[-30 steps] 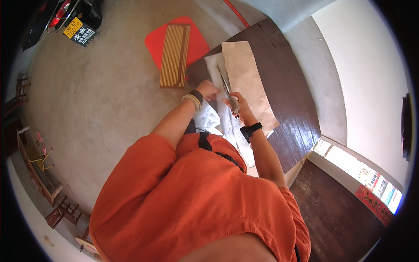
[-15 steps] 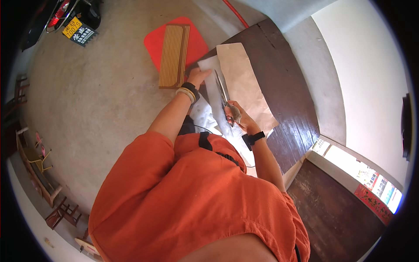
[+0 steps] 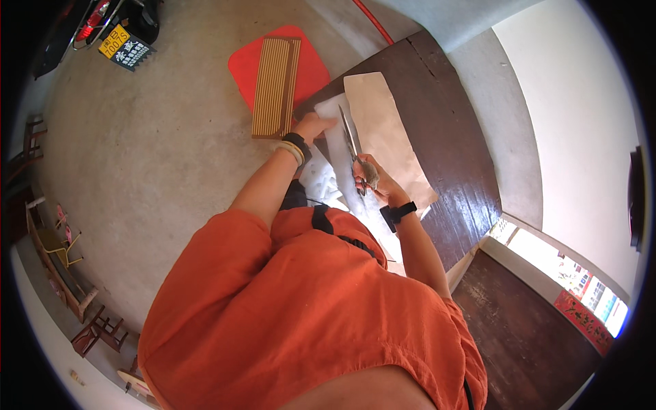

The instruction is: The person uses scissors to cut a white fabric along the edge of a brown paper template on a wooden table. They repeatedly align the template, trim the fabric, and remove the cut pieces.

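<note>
Scissors point(image 3: 347, 128) with long metal blades are in my right hand point(image 3: 372, 176), fingers wrapped around the handles. Their blades point away from me, along a soft white sheet point(image 3: 330, 109) that looks like batting. My left hand point(image 3: 316, 128) pinches the left edge of this sheet, its thumb stretched over the top; the fingers underneath are mostly hidden. Just right of the blades, a long piece of brown paper point(image 3: 386, 130) lies flat on the dark wooden table point(image 3: 451, 130). More white, fluffy material point(image 3: 318, 178) hangs below my left wrist, near my lap.
Beyond my left hand stands a red stool point(image 3: 311, 61) bearing a brown slatted board point(image 3: 273, 85). A dark wooden bench-like surface point(image 3: 526, 321) is at lower right. At far upper left a parked motorbike point(image 3: 130, 24) shows; small wooden stools point(image 3: 99, 331) stand at far left.
My left hand has shifted slightly toward me along the sheet's edge, its thumb now reaching further right. The scissors stay in my right hand, in nearly the same place.
</note>
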Motion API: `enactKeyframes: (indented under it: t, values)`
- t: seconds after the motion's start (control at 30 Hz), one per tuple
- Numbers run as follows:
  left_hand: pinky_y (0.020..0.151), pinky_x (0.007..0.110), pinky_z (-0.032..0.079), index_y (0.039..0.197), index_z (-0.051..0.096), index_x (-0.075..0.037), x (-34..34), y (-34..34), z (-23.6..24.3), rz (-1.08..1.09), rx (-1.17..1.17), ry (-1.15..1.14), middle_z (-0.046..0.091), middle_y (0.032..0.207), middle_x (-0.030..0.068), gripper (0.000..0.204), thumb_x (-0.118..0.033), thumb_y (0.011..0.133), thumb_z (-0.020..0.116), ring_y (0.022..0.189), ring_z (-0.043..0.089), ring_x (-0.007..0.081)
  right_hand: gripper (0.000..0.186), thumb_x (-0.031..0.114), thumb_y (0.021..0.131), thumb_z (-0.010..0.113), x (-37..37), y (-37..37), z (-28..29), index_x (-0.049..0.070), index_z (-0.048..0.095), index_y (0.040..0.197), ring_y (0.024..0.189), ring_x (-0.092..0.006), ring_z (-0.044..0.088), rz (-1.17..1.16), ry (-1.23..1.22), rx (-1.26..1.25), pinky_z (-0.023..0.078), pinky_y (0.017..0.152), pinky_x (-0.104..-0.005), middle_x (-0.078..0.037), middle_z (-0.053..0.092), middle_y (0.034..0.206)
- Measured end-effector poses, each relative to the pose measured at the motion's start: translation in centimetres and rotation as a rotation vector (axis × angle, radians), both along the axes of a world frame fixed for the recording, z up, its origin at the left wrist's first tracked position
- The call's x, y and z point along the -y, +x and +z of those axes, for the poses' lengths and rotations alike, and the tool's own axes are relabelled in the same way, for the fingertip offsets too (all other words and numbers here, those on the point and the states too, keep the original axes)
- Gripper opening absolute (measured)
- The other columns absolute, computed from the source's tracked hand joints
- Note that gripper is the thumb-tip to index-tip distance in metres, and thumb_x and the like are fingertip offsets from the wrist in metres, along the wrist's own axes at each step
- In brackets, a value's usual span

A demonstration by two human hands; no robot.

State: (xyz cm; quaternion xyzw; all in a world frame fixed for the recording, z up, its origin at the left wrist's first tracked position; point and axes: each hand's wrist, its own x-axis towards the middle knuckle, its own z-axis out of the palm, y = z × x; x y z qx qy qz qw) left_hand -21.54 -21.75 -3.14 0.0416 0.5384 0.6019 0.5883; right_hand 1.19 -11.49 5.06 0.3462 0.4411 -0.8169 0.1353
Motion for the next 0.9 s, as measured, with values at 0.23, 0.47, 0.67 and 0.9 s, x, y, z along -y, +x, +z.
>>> enactKeyframes:
  t: [0.23,0.47,0.67,0.9]
  values:
    - [0.078,0.031,0.053,0.112,0.062,0.0,-0.1,-0.3,1.6,-0.086,-0.074,-0.041,0.068,0.097,0.0076,0.037,-0.021,0.082,0.071,0.086,0.066,0.017,0.055,0.027,0.081,0.076,-1.5,-2.8,0.4,0.012,0.045,0.124,0.068,-0.0045,0.048,0.034,0.169,0.028,0.037,0.054,-0.0189,0.003,0.053,0.088]
    - [0.071,0.034,0.052,0.104,0.062,0.009,-0.5,-0.6,-1.0,-0.043,-0.162,-0.083,0.067,0.093,0.014,0.043,-0.022,0.078,0.075,0.077,0.065,0.0215,0.055,0.032,0.081,0.076,-1.0,-3.2,1.0,0.01,0.049,0.123,0.056,-0.0024,0.043,0.038,0.307,0.062,0.031,0.045,-0.0195,0.004,0.053,0.078]
    - [0.071,0.033,0.051,0.101,0.063,0.009,-0.4,-0.7,-1.6,-0.068,-0.209,-0.128,0.067,0.09,0.0123,0.041,-0.022,0.078,0.075,0.078,0.064,0.0197,0.053,0.03,0.083,0.074,-1.0,-3.1,0.4,0.006,0.048,0.123,0.05,-0.0029,0.043,0.055,0.333,-0.065,0.029,0.041,-0.0192,0.003,0.054,0.073]
    - [0.066,0.027,0.048,0.103,0.065,0.001,0.4,-1.2,0.5,-0.286,-0.306,-0.188,0.067,0.088,0.0063,0.036,-0.024,0.079,0.074,0.078,0.064,0.0154,0.052,0.028,0.082,0.076,-1.2,-6.0,0.5,0.004,0.049,0.119,0.047,-0.0031,0.043,-0.012,0.373,-0.052,0.028,0.04,-0.0205,0.002,0.054,0.068]
